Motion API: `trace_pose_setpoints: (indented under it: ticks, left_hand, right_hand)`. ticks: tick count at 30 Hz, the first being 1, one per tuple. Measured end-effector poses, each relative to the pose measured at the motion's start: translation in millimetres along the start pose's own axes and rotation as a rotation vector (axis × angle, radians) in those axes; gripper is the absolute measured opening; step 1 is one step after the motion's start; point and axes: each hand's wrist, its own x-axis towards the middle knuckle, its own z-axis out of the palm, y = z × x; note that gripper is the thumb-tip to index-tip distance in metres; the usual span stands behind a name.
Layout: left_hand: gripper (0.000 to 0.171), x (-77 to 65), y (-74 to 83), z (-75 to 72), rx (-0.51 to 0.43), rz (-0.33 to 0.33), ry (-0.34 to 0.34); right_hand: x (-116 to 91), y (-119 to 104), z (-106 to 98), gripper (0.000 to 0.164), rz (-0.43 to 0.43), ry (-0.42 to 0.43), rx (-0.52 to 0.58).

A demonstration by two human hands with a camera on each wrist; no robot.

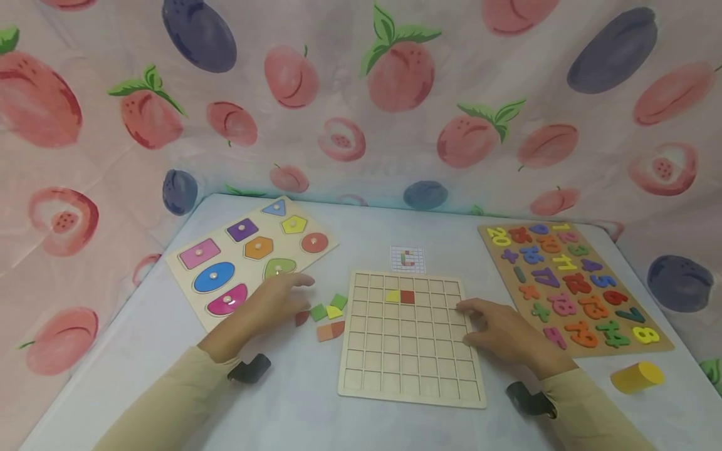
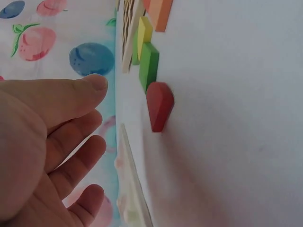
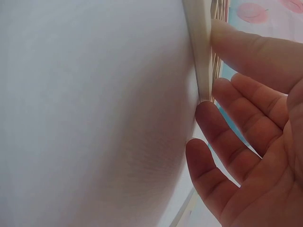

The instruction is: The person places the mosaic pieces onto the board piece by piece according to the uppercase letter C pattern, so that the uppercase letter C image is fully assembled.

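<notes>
My left hand (image 1: 277,302) hovers with loosely bent, empty fingers beside a small group of wooden pieces. Nearest to it is a red rounded piece (image 2: 160,106), partly covered by the hand in the head view. Close by lie a green square (image 1: 318,312), a second green square (image 1: 339,301), a yellow quarter-round piece (image 1: 334,312) and an orange square (image 1: 324,333). On the wooden grid board (image 1: 410,401), a yellow quarter-round piece (image 1: 393,297) adjoins a red square (image 1: 407,297) in the upper rows. My right hand (image 1: 502,329) touches the board's right edge with its thumb and fingertips.
A printed pattern card (image 1: 407,259) lies just behind the board. The knobbed shape puzzle (image 1: 186,275) stands left, partly under my left arm. At right are a number puzzle (image 1: 510,275) and a yellow cylinder (image 1: 632,378). A fruit-print cloth (image 1: 344,75) hangs behind the table.
</notes>
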Motion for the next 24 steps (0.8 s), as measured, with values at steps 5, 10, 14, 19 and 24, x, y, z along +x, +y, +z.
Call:
trace_pose_setpoints:
  ticks: [5,10,14,19,24]
  left_hand:
    - [0.039,1.6,2.1,9.7,0.022,0.004,-0.020]
    - [0.036,2.8,4.4,17.5,0.046,0.047,-0.015]
    - [0.035,4.4,3.9,22.6,0.070,0.110,-0.011]
    - [0.036,8.6,5.7,29.3,0.056,0.107,-0.016]
    - [0.036,14.2,9.2,34.6,0.066,0.075,-0.020]
  right_hand:
    - [-1,0,0,0.058,-0.009,0.004,0.003]
    - [-2,0,0,0.058,-0.008,-0.002,0.013]
    - [-2,0,0,0.058,-0.003,-0.004,0.013]
    - [-1,1,0,0.059,-0.004,0.001,0.004]
    - [0,2,1,0.059,-0.002,-0.003,0.013]
